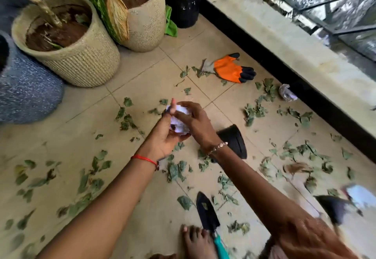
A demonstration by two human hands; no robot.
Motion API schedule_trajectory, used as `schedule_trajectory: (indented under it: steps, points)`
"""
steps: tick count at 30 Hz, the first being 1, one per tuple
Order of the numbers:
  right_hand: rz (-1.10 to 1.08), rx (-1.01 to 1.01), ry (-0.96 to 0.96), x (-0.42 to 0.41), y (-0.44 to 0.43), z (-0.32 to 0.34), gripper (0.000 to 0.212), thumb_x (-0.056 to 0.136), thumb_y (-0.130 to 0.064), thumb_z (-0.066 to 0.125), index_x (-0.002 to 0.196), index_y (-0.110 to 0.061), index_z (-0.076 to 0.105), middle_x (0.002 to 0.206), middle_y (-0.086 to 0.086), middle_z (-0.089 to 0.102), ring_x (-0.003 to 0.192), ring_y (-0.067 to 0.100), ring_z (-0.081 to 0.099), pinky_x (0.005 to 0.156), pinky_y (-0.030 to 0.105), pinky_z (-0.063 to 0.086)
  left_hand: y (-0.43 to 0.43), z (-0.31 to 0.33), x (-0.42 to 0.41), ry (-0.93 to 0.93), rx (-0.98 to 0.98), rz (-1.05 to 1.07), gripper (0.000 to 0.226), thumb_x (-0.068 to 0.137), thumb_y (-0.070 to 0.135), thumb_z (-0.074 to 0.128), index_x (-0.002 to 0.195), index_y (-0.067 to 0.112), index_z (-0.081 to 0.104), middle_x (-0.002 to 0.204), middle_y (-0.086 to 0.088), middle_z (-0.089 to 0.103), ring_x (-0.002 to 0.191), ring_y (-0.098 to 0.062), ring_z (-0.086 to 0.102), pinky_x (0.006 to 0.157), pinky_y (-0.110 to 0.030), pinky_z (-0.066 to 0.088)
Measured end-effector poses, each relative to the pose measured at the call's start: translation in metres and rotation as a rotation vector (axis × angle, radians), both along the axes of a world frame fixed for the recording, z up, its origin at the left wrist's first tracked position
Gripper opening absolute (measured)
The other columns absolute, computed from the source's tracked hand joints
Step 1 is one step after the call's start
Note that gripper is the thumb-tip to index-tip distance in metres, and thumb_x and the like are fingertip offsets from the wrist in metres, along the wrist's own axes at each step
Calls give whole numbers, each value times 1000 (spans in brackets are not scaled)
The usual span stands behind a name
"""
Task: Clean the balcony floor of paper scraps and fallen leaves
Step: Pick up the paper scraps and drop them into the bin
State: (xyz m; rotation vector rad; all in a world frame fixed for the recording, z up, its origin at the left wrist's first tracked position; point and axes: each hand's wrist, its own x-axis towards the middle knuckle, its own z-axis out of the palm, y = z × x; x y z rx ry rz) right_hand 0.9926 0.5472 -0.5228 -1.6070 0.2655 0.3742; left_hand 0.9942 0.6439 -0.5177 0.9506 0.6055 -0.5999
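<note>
- Holding a wad of crumpled paper [179, 126] mid-frame: the left hand [162, 134] cups it from below with fingers curled up round it, and the right hand [193, 120] clamps over the top, so both are closed on the same wad.
- Just right of the right wrist, a small black pot [234, 140] lies tipped on its side on the tiled floor [142, 71].
- Green leaves [175, 171] are scattered all over the tiles, thickest below the wrists and along the right side.
- Bottom centre: a black trowel [207, 214] with a teal handle, right beside a bare foot [195, 240].
- Above the hands, an orange glove [230, 69] with black fingertips lies flat.
- A second paper wad [285, 93] sits at the right, against the dark base of the balcony wall.
- Upper left: two woven planters [85, 63] with soil, a black bucket [185, 4] behind them and a green cloth [169, 23] wedged between (the far-right edge is too blurry to call).
</note>
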Motion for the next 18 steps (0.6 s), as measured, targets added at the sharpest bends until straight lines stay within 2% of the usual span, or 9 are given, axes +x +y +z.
schedule_trajectory:
  steps: [1,3,4,7,9,13,16,18]
  points:
    - [11,-11,-8,-8,-1,15,42,81,-22,71,117,-8,54,117,8,53,96,15,60,80,30,53,0,21,-3,21,-49,18,54,97,53,30,107,12,64,98,-8,69,85,-20,68,73,-32,57]
    - [26,-37,-88,-25,-7,62,52,76,-12,76,121,-7,50,120,9,47,95,7,55,81,16,48,0,72,-9,88,-165,87,70,94,60,28,93,8,74,92,-13,72,78,-24,72,61,-35,59]
    - [26,-69,-138,-31,-11,87,56,72,-10,78,120,-7,50,119,9,46,95,3,52,83,11,44,-2,98,-13,96,-205,98,68,96,56,28,89,7,75,89,-13,73,75,-23,72,58,-35,59]
    - [-79,-78,-220,-47,-17,168,57,59,-19,76,111,-16,53,112,4,50,93,-11,51,84,8,40,-14,182,-26,67,-168,71,42,98,40,33,103,13,64,91,-7,72,78,-18,71,68,-30,57]
    - [-145,-66,-226,-59,-21,232,54,56,-19,73,106,-19,53,110,6,55,93,-7,54,81,11,43,-20,242,-36,49,-149,43,36,98,33,35,103,13,65,92,-5,72,79,-16,70,68,-27,57]
    - [-199,-39,-248,-99,-30,348,50,56,-15,71,103,-18,53,114,10,57,96,0,56,81,12,43,-31,360,-66,50,-206,-21,51,95,27,33,72,12,75,80,-6,72,70,-18,70,60,-23,56]
    - [-211,-43,-208,-139,-38,419,55,54,-28,71,105,-16,54,113,10,58,99,8,59,84,22,48,-37,429,-94,62,-174,-80,46,91,27,36,71,11,75,80,-7,72,71,-19,70,64,-24,56]
    - [-250,-49,-195,-168,-41,466,57,53,-29,72,106,-15,56,108,9,60,96,8,60,82,22,48,-42,472,-117,68,-128,-153,40,85,27,42,68,12,75,78,-6,72,70,-18,69,66,-24,55]
